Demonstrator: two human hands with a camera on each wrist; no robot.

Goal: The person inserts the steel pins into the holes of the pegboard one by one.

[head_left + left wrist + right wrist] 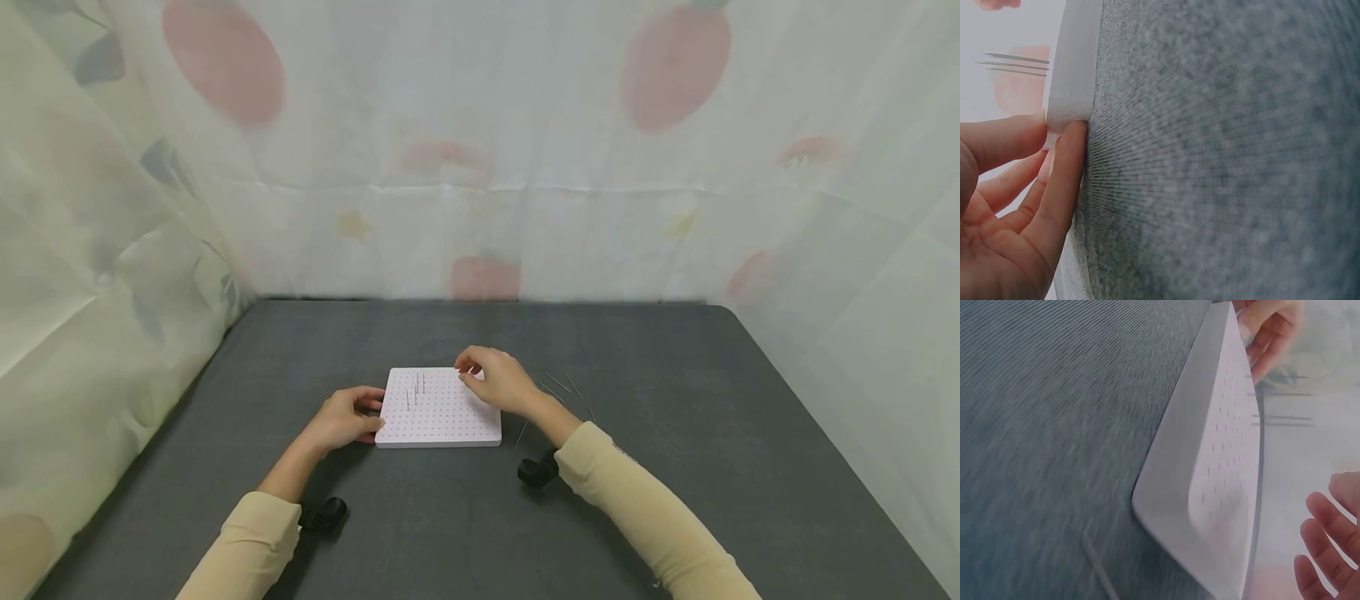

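A white pegboard (438, 421) with rows of small holes lies on the dark table. Several thin metal pins (416, 389) stand upright in its upper left part. My left hand (345, 418) grips the board's left edge; in the left wrist view its thumb (1010, 139) lies against the top face and a finger against the edge's underside. Over the board's upper right part is my right hand (497, 382), its fingers bent and the thumb near the index finger. Whether a pin is between those fingertips is not visible, and the right wrist view cuts off part of the hand (1335, 550).
Several loose metal pins (558, 383) lie on the dark tabletop (660, 375) right of the board, one pin (521, 433) close to its right edge. A printed curtain (585, 242) hangs behind the table. Black wrist-worn devices (324, 515) sit by both cuffs.
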